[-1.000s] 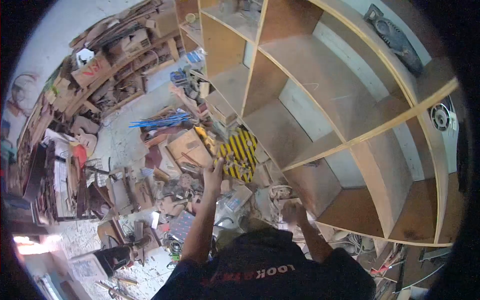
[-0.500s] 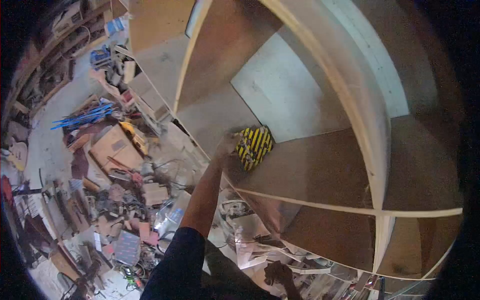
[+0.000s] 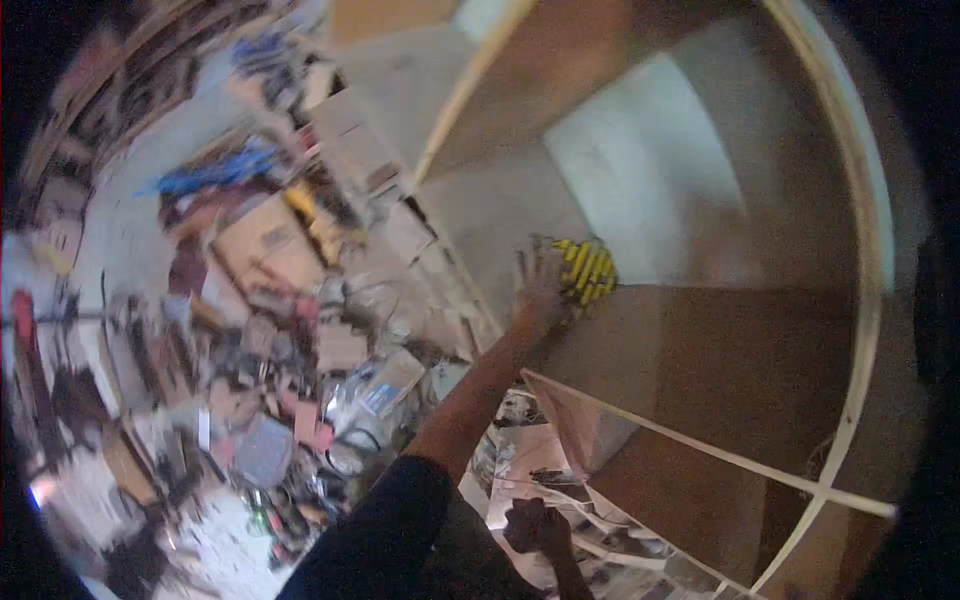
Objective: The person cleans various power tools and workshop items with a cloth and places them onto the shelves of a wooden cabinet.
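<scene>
"Where was the striped object point(image 3: 593, 270)?"
"In the head view, inside the shelf compartment point(image 3: 500, 205), just right of your nearer left hand point(image 3: 540, 282), fingers spread; contact was unclear."
"And your right hand point(image 3: 527, 526)?"
"Lower, well apart; its grip I couldn't tell."

The person wears a dark, navy-to-black short-sleeved top point(image 3: 375, 525), its cloth looking plain and matt where it shows. The left sleeve point(image 3: 425, 485) is loose and wide, ending in a straight hem near the elbow. Beyond it the left forearm point(image 3: 470, 415) is bare and slender, tapering to the wrist; the left hand point(image 3: 543, 285) is bare too, its fingers softened by blur. The right hand point(image 3: 533, 525) and right forearm point(image 3: 568, 572) are also uncovered, their finer detail lost in shadow.
</scene>
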`<state>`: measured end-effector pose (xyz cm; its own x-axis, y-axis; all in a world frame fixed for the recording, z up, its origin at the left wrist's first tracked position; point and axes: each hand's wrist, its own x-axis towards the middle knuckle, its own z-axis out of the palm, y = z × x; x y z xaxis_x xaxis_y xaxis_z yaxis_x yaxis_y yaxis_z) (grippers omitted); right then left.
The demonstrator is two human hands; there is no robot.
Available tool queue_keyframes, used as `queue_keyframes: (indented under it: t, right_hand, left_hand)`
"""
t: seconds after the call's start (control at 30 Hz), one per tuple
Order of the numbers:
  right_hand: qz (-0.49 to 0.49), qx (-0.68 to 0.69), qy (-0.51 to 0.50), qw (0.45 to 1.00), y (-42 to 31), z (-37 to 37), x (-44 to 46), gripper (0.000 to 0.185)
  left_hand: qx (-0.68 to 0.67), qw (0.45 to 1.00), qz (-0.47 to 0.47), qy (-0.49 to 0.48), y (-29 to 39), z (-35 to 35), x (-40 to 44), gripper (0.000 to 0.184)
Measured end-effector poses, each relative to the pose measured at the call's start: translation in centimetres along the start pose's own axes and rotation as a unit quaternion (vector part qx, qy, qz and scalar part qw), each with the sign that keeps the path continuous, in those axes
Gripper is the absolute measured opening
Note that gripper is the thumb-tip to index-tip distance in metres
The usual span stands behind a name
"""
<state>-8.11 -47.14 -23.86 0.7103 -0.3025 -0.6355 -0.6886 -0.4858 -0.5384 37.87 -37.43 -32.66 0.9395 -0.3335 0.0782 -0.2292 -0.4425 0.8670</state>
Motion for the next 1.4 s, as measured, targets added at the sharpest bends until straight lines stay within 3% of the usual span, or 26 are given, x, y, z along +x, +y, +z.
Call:
queue_keyframes:
  t: [0.07, 0.1, 0.17, 0.2, 0.27, 0.33, 0.37, 0.4, 0.43, 0.47, 0.5, 0.53, 0.6, 0.67, 0.7, 0.77, 0.83, 0.87, 0.97, 1.07, 1.1, 1.17, 1.23, 1.3, 1.33, 1.4]
  right_hand:
    - [0.004, 0.174, -0.021, 0.985, -0.4, 0.5, 1.2, 0.022]
    - [0.005, 0.237, -0.036, 0.971, 0.5, 0.9, 2.5, 0.023]
    - [0.013, 0.287, -0.07, 0.955, 4.2, 1.4, 5.7, 0.027]
    - [0.016, 0.3, -0.092, 0.949, 7.3, 1.6, 7.4, 0.03]
    - [0.037, 0.302, -0.097, 0.948, 0.4, 3.9, 7.1, 0.038]
    - [0.048, 0.28, -0.112, 0.952, -2.6, 6.1, 7.2, 0.038]
    - [0.051, 0.263, -0.123, 0.956, -3.4, 7.0, 7.0, 0.038]
    - [0.057, 0.247, -0.133, 0.958, -3.6, 7.8, 6.5, 0.038]
    - [0.062, 0.232, -0.139, 0.961, -3.6, 8.6, 6.1, 0.037]
    - [0.067, 0.215, -0.145, 0.964, -3.5, 9.4, 5.8, 0.037]
    - [0.073, 0.197, -0.147, 0.966, -3.2, 10.2, 5.6, 0.037]
    - [0.079, 0.18, -0.148, 0.969, -2.7, 11.0, 5.2, 0.037]
    - [0.084, 0.147, -0.141, 0.975, -1.4, 12.4, 5.3, 0.037]
    - [0.09, 0.112, -0.129, 0.981, 0.6, 13.8, 5.7, 0.037]
    - [0.094, 0.091, -0.122, 0.984, 1.5, 14.5, 5.8, 0.037]
    - [0.106, 0.048, -0.109, 0.987, 3.5, 15.6, 5.8, 0.037]
    - [0.12, 0.007, -0.106, 0.987, 5.2, 17.1, 6.1, 0.037]
    - [0.125, -0.009, -0.106, 0.986, 5.9, 17.8, 6.2, 0.037]
    - [0.135, -0.041, -0.113, 0.984, 7.0, 20.1, 6.8, 0.037]
    - [0.126, -0.042, -0.133, 0.982, 6.6, 21.8, 6.4, 0.037]
    - [0.118, -0.034, -0.139, 0.983, 6.0, 22.2, 5.9, 0.037]
    - [0.098, -0.013, -0.156, 0.983, 4.3, 23.3, 5.2, 0.037]
    - [0.071, 0.019, -0.172, 0.982, 1.6, 24.3, 4.1, 0.036]
    - [0.037, 0.051, -0.19, 0.98, -2.0, 24.7, 2.6, 0.036]
    - [0.014, 0.069, -0.198, 0.978, -4.3, 24.8, 1.6, 0.036]
    - [-0.036, 0.106, -0.214, 0.97, -10.2, 24.7, -1.0, 0.036]
  left_hand:
    - [-0.131, 0.991, -0.015, -0.011, -0.4, -1.3, -1.6, 0.086]
    - [-0.009, 0.998, -0.065, -0.007, 0.3, -3.6, -2.4, 0.089]
    - [0.212, 0.963, -0.033, 0.161, -1.0, -4.0, -4.7, 0.087]
    - [0.229, 0.957, -0.065, 0.168, -1.9, -6.4, -8.0, 0.087]
    - [-0.044, 0.974, -0.079, 0.209, -2.0, -12.3, -15.2, 0.078]
    - [-0.027, 0.959, -0.149, 0.24, -3.9, -17.7, -23.6, 0.061]
    - [-0.007, 0.929, -0.138, 0.345, -9.4, -14.7, -27.9, 0.051]
    - [-0.029, 0.885, -0.293, 0.362, -11.8, -14.0, -32.6, 0.049]
    - [0.061, 0.879, -0.347, 0.321, -16.9, -13.3, -38.2, 0.049]
    - [0.065, 0.866, -0.409, 0.28, -22.3, -12.6, -43.7, 0.049]
    - [0.038, 0.829, -0.52, 0.2, -28.0, -10.1, -50.3, 0.052]
    - [0.0, 0.75, -0.656, 0.085, -29.0, -12.1, -54.1, 0.054]
    - [-0.014, 0.759, -0.637, 0.132, -29.8, -15.0, -58.1, 0.058]
    - [0.11, 0.72, -0.682, 0.067, -34.8, -12.4, -61.3, 0.072]
    - [0.1, 0.723, -0.68, 0.062, -36.9, -11.5, -61.6, 0.072]
    - [0.219, 0.79, -0.562, 0.114, -41.5, -9.5, -61.6, 0.091]
    - [0.255, 0.795, -0.525, 0.167, -46.1, -7.2, -60.8, 0.103]
    - [0.293, 0.794, -0.497, 0.192, -48.2, -5.8, -60.8, 0.092]
    - [0.218, 0.777, -0.569, 0.159, -54.0, -2.6, -60.9, 0.077]
    - [0.219, 0.772, -0.579, 0.144, -52.1, -4.0, -61.8, 0.07]
    - [0.076, 0.782, -0.601, 0.147, -50.4, -5.4, -61.6, 0.072]
    - [-0.019, 0.796, -0.581, 0.168, -47.6, -6.6, -63.1, 0.076]
    - [-0.114, 0.779, -0.567, 0.244, -47.1, -1.9, -67.2, 0.07]
    - [-0.52, 0.677, -0.441, 0.277, -39.1, -6.2, -67.5, 0.067]
    - [-0.513, 0.682, -0.44, 0.278, -34.0, -9.2, -67.3, 0.067]
    - [-0.734, 0.438, -0.438, 0.278, -23.2, -15.8, -66.5, 0.037]
